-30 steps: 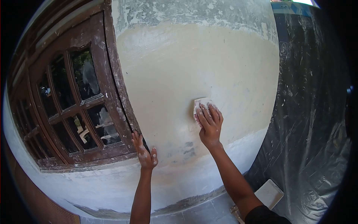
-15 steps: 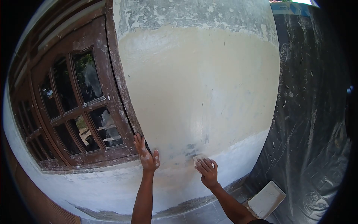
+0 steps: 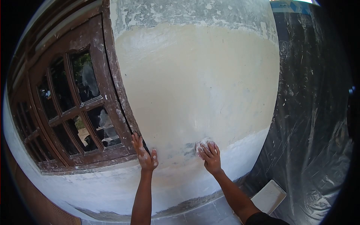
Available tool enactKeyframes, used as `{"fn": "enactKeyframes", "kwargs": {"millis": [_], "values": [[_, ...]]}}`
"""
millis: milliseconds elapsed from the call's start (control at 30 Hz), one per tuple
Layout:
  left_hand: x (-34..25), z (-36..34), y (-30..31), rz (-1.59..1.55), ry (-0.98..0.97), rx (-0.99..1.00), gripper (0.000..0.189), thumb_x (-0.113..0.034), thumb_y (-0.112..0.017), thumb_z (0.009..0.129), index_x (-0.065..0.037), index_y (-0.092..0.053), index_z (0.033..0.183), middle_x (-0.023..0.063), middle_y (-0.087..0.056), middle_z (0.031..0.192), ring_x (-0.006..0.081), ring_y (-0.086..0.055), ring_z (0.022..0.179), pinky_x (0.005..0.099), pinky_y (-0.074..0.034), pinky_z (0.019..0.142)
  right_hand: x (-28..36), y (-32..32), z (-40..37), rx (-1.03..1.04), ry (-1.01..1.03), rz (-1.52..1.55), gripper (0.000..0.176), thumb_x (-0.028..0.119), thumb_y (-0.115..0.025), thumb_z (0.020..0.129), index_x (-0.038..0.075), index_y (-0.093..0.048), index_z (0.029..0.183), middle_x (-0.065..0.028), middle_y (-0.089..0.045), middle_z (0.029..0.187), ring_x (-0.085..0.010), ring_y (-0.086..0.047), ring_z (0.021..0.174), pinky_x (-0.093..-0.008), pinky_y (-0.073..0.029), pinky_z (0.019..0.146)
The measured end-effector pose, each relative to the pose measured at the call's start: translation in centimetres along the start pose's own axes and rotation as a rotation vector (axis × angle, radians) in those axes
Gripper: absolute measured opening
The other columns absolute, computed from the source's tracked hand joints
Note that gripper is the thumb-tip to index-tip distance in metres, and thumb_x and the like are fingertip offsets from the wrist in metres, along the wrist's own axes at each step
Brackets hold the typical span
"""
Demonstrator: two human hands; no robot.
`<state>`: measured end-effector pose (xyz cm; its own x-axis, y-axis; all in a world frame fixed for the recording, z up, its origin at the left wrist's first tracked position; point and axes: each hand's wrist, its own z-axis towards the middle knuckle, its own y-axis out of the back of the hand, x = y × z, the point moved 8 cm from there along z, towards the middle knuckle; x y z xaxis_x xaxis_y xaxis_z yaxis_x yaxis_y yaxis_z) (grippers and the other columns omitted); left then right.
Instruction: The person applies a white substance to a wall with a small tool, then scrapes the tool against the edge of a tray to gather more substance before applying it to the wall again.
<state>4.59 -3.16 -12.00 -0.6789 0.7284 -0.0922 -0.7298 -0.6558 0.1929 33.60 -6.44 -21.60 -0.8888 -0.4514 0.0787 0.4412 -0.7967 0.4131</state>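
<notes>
My left hand (image 3: 146,154), spotted with white, rests at the lower corner of the brown window frame (image 3: 123,101). Its fingers are stretched upward and the thumb stands apart. With my right hand (image 3: 211,156) I press a whitish pad (image 3: 202,144) against the lower part of the cream-coated wall (image 3: 187,82). Its exact material is hard to make out under the fingers. Grey smudges (image 3: 180,150) mark the coating just left of the pad. Below, the wall has a white band (image 3: 168,187).
A wooden window with glass panes (image 3: 86,78) fills the left side. Black plastic sheeting (image 3: 311,112) hangs at the right. A pale rectangular container or board (image 3: 269,197) lies on the grey tiled floor (image 3: 210,213) at the lower right. Bare mottled plaster (image 3: 195,13) shows higher up.
My right hand has moved up and slightly right with the pad, its fingers now pointing more upward. My left hand stays at the window corner. The view has shifted slightly.
</notes>
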Motion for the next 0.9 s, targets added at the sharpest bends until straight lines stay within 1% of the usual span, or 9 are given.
{"fn": "enactKeyframes", "kwargs": {"millis": [67, 133, 200, 333, 400, 500, 667, 800, 900], "values": [[0.0, 0.0, -0.1, 0.002, 0.008, 0.004, 0.069, -0.037, -0.044, 0.103, 0.000, -0.022, 0.156, 0.0343, -0.023, 0.161, 0.0507, -0.017, 0.152, 0.0657, -0.010, 0.120, 0.5, -2.0, -7.6, 0.145, -0.039, 0.015, 0.055, -0.003, -0.063, 0.079, 0.021, -0.069, 0.128, -0.0031, -0.058, 0.146, -0.0279, -0.045, 0.142, -0.0541, -0.026, 0.120], [0.0, 0.0, -0.1, 0.006, -0.007, -0.002, 0.069, -0.037, -0.043, 0.102, 0.000, -0.022, 0.156, 0.0341, -0.023, 0.161, 0.0509, -0.017, 0.152, 0.0649, -0.009, 0.120, 0.8, -2.7, -12.8, 0.249, -0.042, 0.043, 0.047, -0.004, -0.063, 0.080, 0.019, -0.072, 0.120, -0.0032, -0.063, 0.139, -0.0280, -0.050, 0.138, -0.0525, -0.031, 0.117], [-0.2, 0.1, 0.0, -0.012, -0.011, -0.011, 0.069, -0.037, -0.043, 0.102, 0.001, -0.022, 0.156, 0.0344, -0.023, 0.161, 0.0510, -0.016, 0.152, 0.0646, -0.009, 0.120, 0.6, -2.2, -12.2, 0.207, -0.058, 0.069, 0.047, -0.004, -0.063, 0.079, 0.017, -0.072, 0.120, -0.0045, -0.064, 0.136, -0.0283, -0.052, 0.136, -0.0517, -0.032, 0.116], [-0.1, 0.0, -0.1, 0.007, -0.016, -0.002, 0.069, -0.037, -0.042, 0.102, 0.002, -0.023, 0.155, 0.0353, -0.024, 0.160, 0.0513, -0.016, 0.152, 0.0643, -0.009, 0.120, 0.8, 4.3, -0.2, -0.102, -0.014, 0.081, 0.056, -0.008, -0.062, 0.075, 0.007, -0.067, 0.129, -0.0117, -0.066, 0.133, -0.0327, -0.056, 0.131, -0.0529, -0.034, 0.114], [-0.2, 0.0, -0.1, 0.006, -0.006, 0.004, 0.069, -0.037, -0.043, 0.102, 0.003, -0.023, 0.155, 0.0354, -0.024, 0.160, 0.0513, -0.016, 0.152, 0.0643, -0.009, 0.120, 0.2, 6.7, 5.5, -0.256, 0.007, 0.024, 0.053, -0.010, -0.056, 0.078, 0.004, -0.067, 0.128, -0.0150, -0.065, 0.135, -0.0371, -0.052, 0.135, -0.0543, -0.034, 0.114], [0.1, -0.2, -0.2, 0.004, 0.003, 0.008, 0.071, -0.039, -0.041, 0.101, 0.005, -0.024, 0.154, 0.0337, -0.023, 0.161, 0.0490, -0.014, 0.153, 0.0637, -0.007, 0.121, -0.9, 5.9, 8.5, -0.257, -0.034, -0.022, 0.057, -0.009, -0.057, 0.079, 0.005, -0.064, 0.134, -0.0166, -0.061, 0.140, -0.0391, -0.048, 0.139, -0.0556, -0.030, 0.116], [0.2, -0.1, -0.2, 0.002, 0.017, 0.016, 0.073, -0.040, -0.040, 0.100, 0.007, -0.024, 0.154, 0.0317, -0.021, 0.162, 0.0472, -0.012, 0.154, 0.0631, -0.006, 0.121, 0.9, -1.6, -3.1, -0.054, -0.165, 0.043, 0.055, -0.003, -0.062, 0.081, 0.012, -0.064, 0.134, -0.0115, -0.059, 0.144, -0.0369, -0.045, 0.141, -0.0562, -0.026, 0.120], [0.0, -0.3, -0.1, -0.005, -0.017, 0.006, 0.069, -0.037, -0.043, 0.102, 0.004, -0.024, 0.155, 0.0357, -0.024, 0.160, 0.0513, -0.016, 0.152, 0.0650, -0.008, 0.120, 5.1, -5.5, -14.8, 0.207, -0.247, 0.154, 0.056, -0.008, -0.062, 0.077, 0.013, -0.066, 0.129, -0.0083, -0.062, 0.139, -0.0304, -0.052, 0.137, -0.0504, -0.035, 0.114], [0.0, -0.2, -0.1, -0.019, -0.023, 0.003, 0.070, -0.037, -0.043, 0.102, 0.003, -0.023, 0.155, 0.0357, -0.024, 0.160, 0.0513, -0.016, 0.152, 0.0646, -0.007, 0.120, 5.1, -3.4, -12.8, 0.091, -0.285, 0.258, 0.050, -0.010, -0.060, 0.080, 0.008, -0.067, 0.127, -0.0110, -0.069, 0.129, -0.0322, -0.060, 0.128, -0.0490, -0.039, 0.110]]}}
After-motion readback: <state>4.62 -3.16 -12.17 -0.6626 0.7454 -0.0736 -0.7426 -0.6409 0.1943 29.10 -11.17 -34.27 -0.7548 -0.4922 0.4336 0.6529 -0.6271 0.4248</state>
